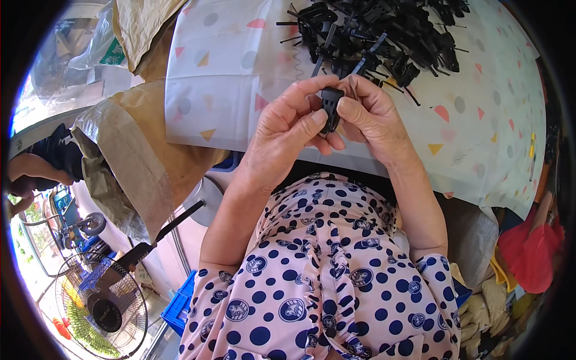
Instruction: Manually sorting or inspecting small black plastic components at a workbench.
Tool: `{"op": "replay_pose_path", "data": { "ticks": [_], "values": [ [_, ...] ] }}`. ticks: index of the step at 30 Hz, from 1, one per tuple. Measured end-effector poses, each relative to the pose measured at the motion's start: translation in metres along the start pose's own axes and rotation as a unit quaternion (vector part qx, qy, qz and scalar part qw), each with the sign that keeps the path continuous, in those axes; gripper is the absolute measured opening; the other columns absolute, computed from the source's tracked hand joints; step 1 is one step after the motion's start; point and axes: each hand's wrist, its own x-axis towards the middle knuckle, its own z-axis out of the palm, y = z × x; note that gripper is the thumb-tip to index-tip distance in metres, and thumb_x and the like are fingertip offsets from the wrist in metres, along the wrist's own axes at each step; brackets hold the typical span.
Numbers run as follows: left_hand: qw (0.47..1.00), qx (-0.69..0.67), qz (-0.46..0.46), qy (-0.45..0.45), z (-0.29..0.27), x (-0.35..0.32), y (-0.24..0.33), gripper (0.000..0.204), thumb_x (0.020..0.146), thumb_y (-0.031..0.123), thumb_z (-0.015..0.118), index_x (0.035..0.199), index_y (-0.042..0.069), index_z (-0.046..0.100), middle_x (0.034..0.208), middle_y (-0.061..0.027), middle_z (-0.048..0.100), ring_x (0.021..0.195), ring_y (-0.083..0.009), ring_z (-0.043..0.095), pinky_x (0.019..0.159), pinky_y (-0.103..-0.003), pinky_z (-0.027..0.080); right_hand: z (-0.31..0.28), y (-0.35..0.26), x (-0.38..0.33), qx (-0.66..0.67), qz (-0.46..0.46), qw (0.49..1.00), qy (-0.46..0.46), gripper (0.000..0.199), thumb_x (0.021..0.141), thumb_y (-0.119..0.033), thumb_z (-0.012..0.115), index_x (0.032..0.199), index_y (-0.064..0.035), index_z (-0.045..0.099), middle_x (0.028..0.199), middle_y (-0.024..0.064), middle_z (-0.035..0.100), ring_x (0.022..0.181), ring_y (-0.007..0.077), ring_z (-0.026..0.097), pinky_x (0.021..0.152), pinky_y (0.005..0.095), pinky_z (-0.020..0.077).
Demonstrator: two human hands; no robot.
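A small black plastic part [330, 111], shaped like a clip with a squared top, is held up just over the table's near edge. My left hand [291, 117] is closed round it, the thumb pressing its side and the fingers behind it. Against its other side rests the thumb of my right hand [375, 120], whose fingers are pinched together. Something thin shows between that thumb and forefinger, too small to make out. Beyond my hands lies a heap of similar black plastic parts [414, 45], several with thin rods sticking out.
A pale cloth with coloured shapes [222, 78] covers the table. To the left are brown paper sacks [141, 138], a black standing fan [108, 309] and a blue crate [178, 303]. Another person's hand [39, 171] shows at the far left. Red cloth [531, 258] hangs at the right.
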Motion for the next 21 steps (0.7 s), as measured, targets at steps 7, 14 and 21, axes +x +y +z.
{"op": "replay_pose_path", "data": {
  "ticks": [7, 14, 21],
  "values": [
    [0.964, 0.263, 0.032, -0.014, -0.002, 0.001, -0.004, 0.044, 0.090, -0.002, 0.051, 0.132, 0.003, 0.042, 0.098, -0.0056, 0.060, 0.072, -0.0097, 0.061, 0.063, -0.020, 0.048, -0.003, -0.006, -0.008, -0.050, 0.066, 0.996, -0.015, 0.017, 0.087, -0.021, 0.067, 0.092, -0.0080, 0.058, 0.070, -0.0082, 0.050, 0.055, -0.0007, 0.036, 0.046, 0.0159, 0.0257],
    [0.965, 0.257, 0.038, 0.024, 0.000, 0.003, -0.005, 0.039, 0.091, -0.004, 0.048, 0.128, 0.005, 0.038, 0.089, -0.0052, 0.060, 0.072, -0.0107, 0.063, 0.062, -0.021, 0.049, 0.014, -0.015, -0.019, -0.204, 0.052, 0.977, 0.015, 0.021, 0.099, -0.022, 0.048, 0.097, -0.0033, 0.055, 0.070, -0.0055, 0.046, 0.059, 0.0015, 0.037, 0.051, 0.0172, 0.0292],
    [0.967, 0.247, 0.040, 0.050, -0.002, 0.004, -0.007, 0.027, 0.087, -0.006, 0.050, 0.112, 0.002, 0.041, 0.080, -0.0093, 0.059, 0.068, -0.0153, 0.063, 0.058, -0.026, 0.050, 0.021, -0.010, -0.017, -0.282, 0.054, 0.958, 0.004, 0.019, 0.100, -0.016, 0.042, 0.101, 0.0002, 0.052, 0.071, -0.0020, 0.047, 0.061, 0.0049, 0.040, 0.055, 0.0199, 0.0349]
  ]
}}
